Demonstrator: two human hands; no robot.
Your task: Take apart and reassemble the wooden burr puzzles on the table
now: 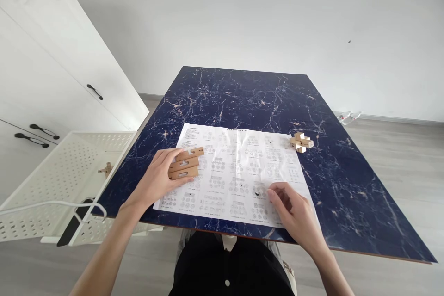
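While the white basket (pixel 69 166) is standing off the bench (pixel 347 185) at nine o'clock, the left hand (pixel 157 180) is resting its grip around three notched wooden bars (pixel 185 164) on the instruction sheet (pixel 239 171), fingers curled narrowly against their near ends. Keeping the bars flat and aligned seems wise. The right hand (pixel 293 210) is pressing the sheet at five o'clock, fingers loosely bent, holding nothing. An assembled wooden puzzle (pixel 301 142) is sitting at two o'clock.

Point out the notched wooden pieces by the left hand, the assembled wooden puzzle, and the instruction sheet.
notched wooden pieces (pixel 185 165), head view, on the middle bar.
assembled wooden puzzle (pixel 301 142), head view, on its centre block.
instruction sheet (pixel 239 166), head view, on its bare printed middle.
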